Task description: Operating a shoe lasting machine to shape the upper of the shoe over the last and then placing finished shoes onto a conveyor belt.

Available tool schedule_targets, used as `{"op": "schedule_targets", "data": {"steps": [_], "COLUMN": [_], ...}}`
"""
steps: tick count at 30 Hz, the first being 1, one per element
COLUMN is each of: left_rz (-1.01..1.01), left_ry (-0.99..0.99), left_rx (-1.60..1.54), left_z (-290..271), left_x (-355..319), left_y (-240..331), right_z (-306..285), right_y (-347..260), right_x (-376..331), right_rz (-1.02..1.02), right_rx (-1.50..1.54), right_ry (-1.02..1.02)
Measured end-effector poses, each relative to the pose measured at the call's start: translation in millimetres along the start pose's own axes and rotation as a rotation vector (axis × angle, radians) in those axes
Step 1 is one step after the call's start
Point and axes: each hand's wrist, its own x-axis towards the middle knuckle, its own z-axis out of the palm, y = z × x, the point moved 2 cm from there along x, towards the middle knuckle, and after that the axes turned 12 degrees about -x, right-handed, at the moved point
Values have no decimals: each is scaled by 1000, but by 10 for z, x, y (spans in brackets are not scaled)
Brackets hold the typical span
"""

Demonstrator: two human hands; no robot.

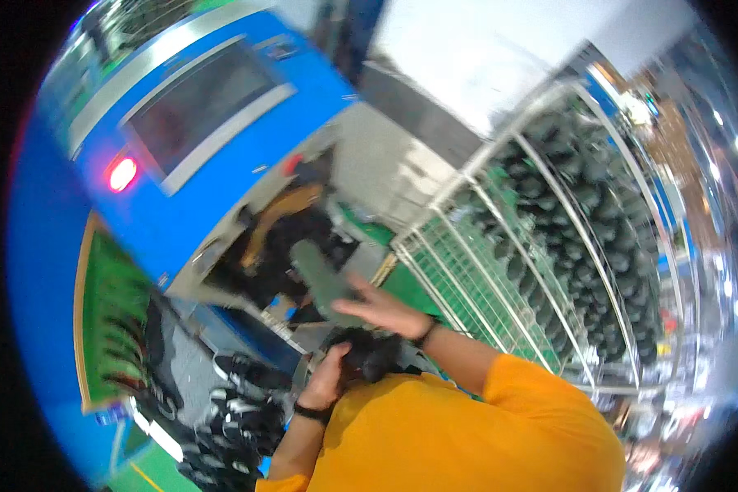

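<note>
Gripping the green piece [318, 275] by one end, the right hand [379, 308] leaves most bare while the left hand [325, 379] clasps a black item [373, 356], likely for steadiness.

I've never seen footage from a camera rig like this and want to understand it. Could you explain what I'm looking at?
There's no robot here: a person works bare-handed. The single picture comes from a fisheye camera on their head, looking down, so straight edges bend near the rim.

The right hand holds a long, flat green piece. The left hand is on a dark object close to the body; blur hides what it is.

Ahead stands a blue machine with a screen and a glowing red light. To the right, a white wire rack holds many dark pieces. At lower left are black-and-white shoes.
</note>
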Motion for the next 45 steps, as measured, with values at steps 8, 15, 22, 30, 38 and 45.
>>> {"op": "schedule_targets", "data": {"steps": [8,15,22,30,38,45], "left_rz": [345,370,293,390,339,353], "left_ry": [267,387,515,566,489,561], "left_rx": [316,770,687,743,592,583], "left_z": [-48,311,732,869,588,675], "left_x": [-368,142,497,523,537,489], "left_y": [147,-207,-354,-447,-461,-493], "right_z": [-572,-2370,-3744,-3926,-4412,-4119], "right_y": [335,2749,3407,3516,4824,3326], "right_x": [-490,-942,-632,-471,-737,-637], "right_rz": [-54,90,-225,311,629,687], "right_rx": [357,1501,1818,1182,-59,-544], "right_ry": [18,401,810,1246,1318,1131]}}
